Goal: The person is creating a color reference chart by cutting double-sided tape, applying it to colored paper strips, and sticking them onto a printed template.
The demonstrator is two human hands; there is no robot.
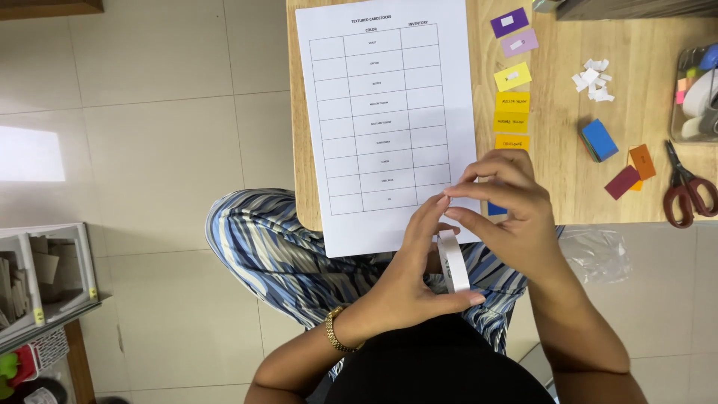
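Observation:
My left hand (407,273) grips a white roll of tape (453,262), held on edge above my lap at the table's front edge. The fingers of my right hand (508,213) pinch at the top of the roll, where the tape end seems to be. A small blue card (496,209) peeks out from under my right hand. Just beyond lies a white printed sheet with a table grid (389,112), hanging over the front of the wooden table (651,150).
Purple, lilac and yellow cards (512,75) form a column right of the sheet. Further right lie white paper scraps (593,81), a blue card stack (600,140), orange and maroon cards (632,172), red-handled scissors (686,191) and a clear tray (695,93). A plastic bag (596,253) hangs below the edge.

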